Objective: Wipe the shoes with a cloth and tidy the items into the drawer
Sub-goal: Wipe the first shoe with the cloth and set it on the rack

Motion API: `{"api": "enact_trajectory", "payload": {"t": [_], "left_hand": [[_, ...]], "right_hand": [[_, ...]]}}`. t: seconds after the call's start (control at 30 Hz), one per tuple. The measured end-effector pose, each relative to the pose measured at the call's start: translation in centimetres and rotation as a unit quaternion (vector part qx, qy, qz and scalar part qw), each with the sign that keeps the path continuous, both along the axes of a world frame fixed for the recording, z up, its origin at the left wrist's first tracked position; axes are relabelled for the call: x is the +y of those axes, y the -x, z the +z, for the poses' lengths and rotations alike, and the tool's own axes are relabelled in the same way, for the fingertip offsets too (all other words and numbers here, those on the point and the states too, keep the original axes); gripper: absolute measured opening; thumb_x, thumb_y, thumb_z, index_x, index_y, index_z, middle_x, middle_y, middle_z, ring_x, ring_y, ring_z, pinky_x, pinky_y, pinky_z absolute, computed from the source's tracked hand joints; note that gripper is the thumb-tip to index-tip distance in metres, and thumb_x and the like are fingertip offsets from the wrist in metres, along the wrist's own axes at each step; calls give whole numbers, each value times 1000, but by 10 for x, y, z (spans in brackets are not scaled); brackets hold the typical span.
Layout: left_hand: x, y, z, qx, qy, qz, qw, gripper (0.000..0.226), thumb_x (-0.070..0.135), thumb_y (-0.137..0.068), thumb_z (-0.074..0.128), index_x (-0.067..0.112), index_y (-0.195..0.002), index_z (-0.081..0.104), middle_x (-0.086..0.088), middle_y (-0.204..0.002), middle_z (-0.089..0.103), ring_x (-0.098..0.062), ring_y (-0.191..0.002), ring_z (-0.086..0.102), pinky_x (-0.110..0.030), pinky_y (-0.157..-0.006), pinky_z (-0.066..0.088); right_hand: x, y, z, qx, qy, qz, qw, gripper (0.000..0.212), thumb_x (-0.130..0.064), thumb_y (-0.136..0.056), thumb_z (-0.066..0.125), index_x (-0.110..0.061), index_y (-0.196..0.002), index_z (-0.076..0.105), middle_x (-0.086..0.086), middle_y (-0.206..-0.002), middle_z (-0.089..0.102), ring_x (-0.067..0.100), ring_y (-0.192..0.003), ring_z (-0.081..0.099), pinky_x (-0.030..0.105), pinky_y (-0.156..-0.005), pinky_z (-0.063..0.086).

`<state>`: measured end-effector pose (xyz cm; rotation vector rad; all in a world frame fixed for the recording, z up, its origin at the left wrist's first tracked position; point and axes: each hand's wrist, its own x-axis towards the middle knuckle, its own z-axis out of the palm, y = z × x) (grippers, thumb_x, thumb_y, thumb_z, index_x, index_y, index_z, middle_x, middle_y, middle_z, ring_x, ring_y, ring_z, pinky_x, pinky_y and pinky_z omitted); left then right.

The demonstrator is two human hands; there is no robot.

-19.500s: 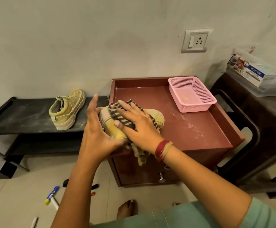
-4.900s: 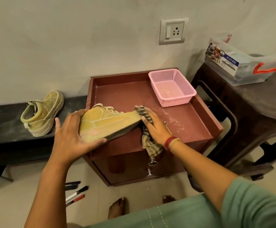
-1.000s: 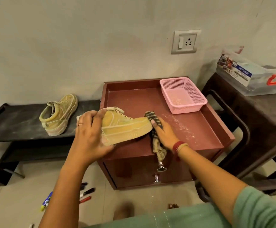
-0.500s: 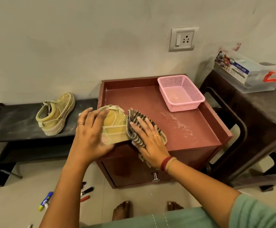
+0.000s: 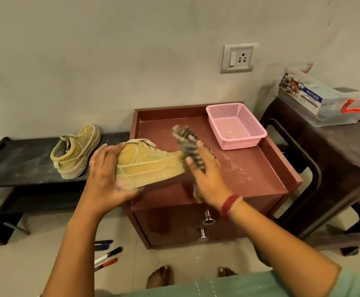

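My left hand (image 5: 107,174) grips the heel of a tan high-top shoe (image 5: 151,162), held on its side over the front left of the maroon drawer cabinet (image 5: 258,174). My right hand (image 5: 209,179) holds a striped cloth (image 5: 187,144) against the toe of that shoe; the cloth is blurred with motion. The second tan shoe (image 5: 76,151) stands on the low black bench (image 5: 14,166) to the left. The cabinet's drawer front (image 5: 174,224) with two metal knobs is closed.
A pink mesh basket (image 5: 236,127) sits at the cabinet's back right corner. A dark plastic stool (image 5: 335,151) on the right carries a clear storage box (image 5: 324,103). Several markers (image 5: 107,255) lie on the floor by my feet. White dust streaks the cabinet top.
The shoe has turned from toe-on to side-on again. My right hand swept the cloth from the shoe's top off to its toe end, and the cloth flicks upward.
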<state>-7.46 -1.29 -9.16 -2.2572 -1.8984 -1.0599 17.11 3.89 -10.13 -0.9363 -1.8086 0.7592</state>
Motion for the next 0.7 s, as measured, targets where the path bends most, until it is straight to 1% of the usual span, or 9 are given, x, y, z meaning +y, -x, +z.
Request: {"api": "enact_trajectory", "payload": {"t": [0.1,0.17,0.23,0.3,0.37,0.5,0.57,0.63,0.7], "left_hand": [[-3,12,-1,-12,6,0,1000,101,60,-54,69,13,-138,38,-7,-130,42,-28,-126,38,-56,-103,36],[-5,17,-2,-17,3,3,1000,102,61,-54,70,14,-138,38,-6,-130,43,-26,-125,39,-54,-102,37],[-5,20,-5,-31,-1,8,999,103,61,-53,71,15,-139,38,-5,-130,43,-24,-124,39,-49,-103,37],[-5,22,-5,-42,0,13,999,104,61,-53,72,17,-140,37,-4,-131,43,-23,-124,39,-45,-102,37],[-5,22,-5,-44,2,10,999,103,61,-53,73,18,-140,37,-2,-132,42,-24,-124,39,-44,-102,37],[-5,23,-4,-56,-8,17,998,104,60,-52,74,18,-139,38,8,-128,39,-17,-123,38,-43,-102,37],[-5,22,-5,-54,-10,17,998,103,60,-51,74,18,-139,38,12,-127,36,-14,-121,37,-44,-102,38],[-5,22,-5,-56,-8,15,998,102,58,-51,73,18,-138,38,12,-127,37,-14,-120,37,-47,-101,39],[-4,22,-5,-58,-11,19,998,102,58,-51,72,16,-138,39,11,-126,37,-11,-118,36,-44,-100,38]], "right_hand": [[-7,5,-21,-270,-143,38,952,48,-44,-95,32,-44,-142,23,-12,-155,15,11,-144,0,43,-115,-1],[3,8,-25,-215,-109,41,970,48,-45,-94,34,-48,-140,24,-14,-155,14,11,-144,-2,39,-115,1],[17,12,-22,-66,-2,48,997,45,-41,-94,40,-44,-138,31,-7,-151,27,16,-142,17,31,-116,13],[32,13,-15,79,153,53,984,34,-29,-98,43,-22,-131,45,3,-134,49,14,-123,45,22,-108,35],[39,9,-7,95,228,17,969,23,-22,-99,40,-14,-118,52,0,-112,59,12,-106,54,13,-92,44],[12,12,2,95,66,-103,988,27,-25,-98,45,-25,-123,51,-3,-116,58,15,-115,51,19,-99,40],[-11,20,1,-21,-41,-20,999,41,-32,-94,42,-40,-134,37,-4,-137,46,14,-132,35,34,-113,25],[-22,24,-6,-212,-132,43,967,48,-36,-93,38,-43,-139,27,-8,-151,28,13,-143,11,46,-116,6],[-16,22,-13,-284,-181,33,941,52,-33,-92,42,-42,-140,27,-9,-154,20,15,-144,0,52,-114,1]]}}
